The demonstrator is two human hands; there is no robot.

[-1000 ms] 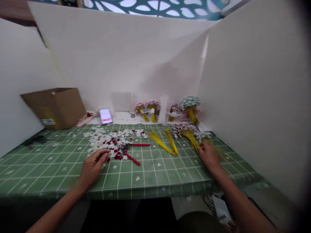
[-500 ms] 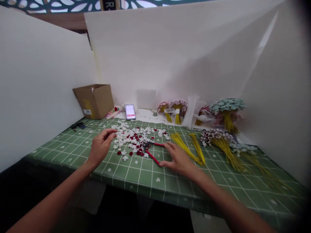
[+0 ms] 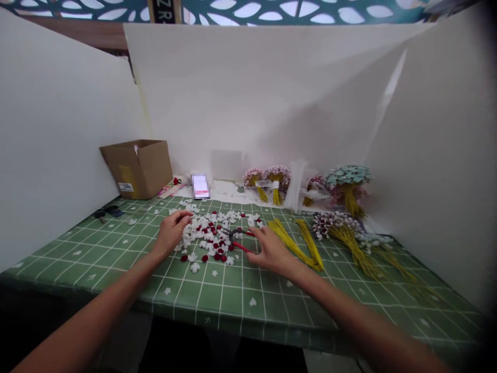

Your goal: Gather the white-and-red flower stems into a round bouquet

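My right hand (image 3: 271, 250) is around the red-handled pliers (image 3: 241, 247), thumb on the lower handle and fingers at the upper one. Their dark head lies over the right side of a spread of small white flowers (image 3: 196, 232) and dark red round pieces (image 3: 217, 256). At the left side of that spread is my left hand (image 3: 171, 233), its thumb and fingertips pressed together. What the left fingertips hold, if anything, is too small to make out. Just right of my right hand lies a bent bundle of yellow stems (image 3: 294, 242).
Bunches of purple-white flowers (image 3: 337, 224) lie on the green checked tablecloth (image 3: 128, 264) at right. Behind stand pink bunches (image 3: 277, 176) and a pale blue bunch (image 3: 348, 176). A cardboard box (image 3: 142, 168), a lit phone (image 3: 201, 186) and dark keys (image 3: 106, 211) sit at left and back.
My right hand has drawn in over the pliers' handles, covering more of them, and the handles stand closer together. My left hand stays at the flowers. The whole view has shifted slightly.
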